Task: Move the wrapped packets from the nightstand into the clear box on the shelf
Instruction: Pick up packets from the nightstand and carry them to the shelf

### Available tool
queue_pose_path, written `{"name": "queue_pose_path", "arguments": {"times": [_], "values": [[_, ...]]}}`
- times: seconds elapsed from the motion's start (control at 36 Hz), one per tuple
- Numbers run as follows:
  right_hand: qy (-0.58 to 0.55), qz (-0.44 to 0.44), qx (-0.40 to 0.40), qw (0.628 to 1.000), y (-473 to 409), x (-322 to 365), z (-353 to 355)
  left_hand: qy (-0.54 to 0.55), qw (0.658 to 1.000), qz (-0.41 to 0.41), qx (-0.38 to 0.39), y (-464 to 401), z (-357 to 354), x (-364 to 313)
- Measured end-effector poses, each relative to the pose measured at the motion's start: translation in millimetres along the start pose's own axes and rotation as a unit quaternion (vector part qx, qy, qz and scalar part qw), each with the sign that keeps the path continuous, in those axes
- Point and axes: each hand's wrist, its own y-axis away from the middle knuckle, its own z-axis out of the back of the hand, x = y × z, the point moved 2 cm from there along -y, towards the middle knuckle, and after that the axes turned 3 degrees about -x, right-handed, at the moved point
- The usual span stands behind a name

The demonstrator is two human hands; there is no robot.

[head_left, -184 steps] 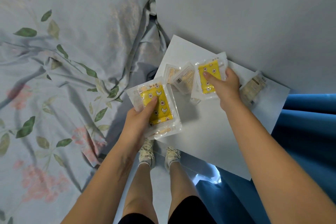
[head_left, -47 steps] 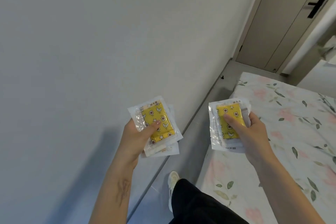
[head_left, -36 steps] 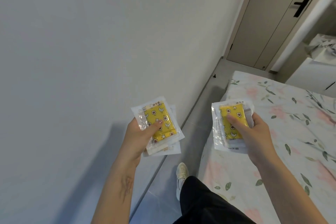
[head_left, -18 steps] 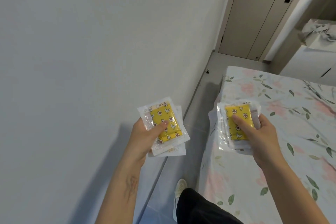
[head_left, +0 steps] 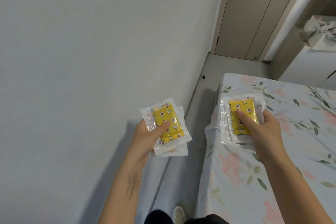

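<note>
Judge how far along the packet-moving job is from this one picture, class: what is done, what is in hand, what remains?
Done: packets are picked up; neither nightstand nor box is in view. In hand: the left hand grips a stack topped by a yellow packet, and the right hand grips another stack, beside the floral bed. Left: reaching the shelf and putting both stacks in the clear box.

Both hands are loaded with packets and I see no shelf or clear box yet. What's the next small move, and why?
Probably keep walking down the floor strip between wall and bed toward the door. The left hand and right hand each grip a stack of packets, and no box is in view.
</note>
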Motion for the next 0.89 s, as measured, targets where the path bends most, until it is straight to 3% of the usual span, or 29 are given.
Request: {"name": "queue_pose_path", "arguments": {"times": [0.47, 0.89], "values": [[-0.030, -0.014, -0.047, 0.998, -125.5, 16.3, -3.3, -0.041, 0.997, 0.008, 0.060, -141.4, -93.3, -41.1], [-0.016, -0.017, -0.078, 0.997, -357.8, 64.8, -60.1, -0.029, 0.997, -0.018, 0.070, -361.0, -186.6, -115.2]]}}
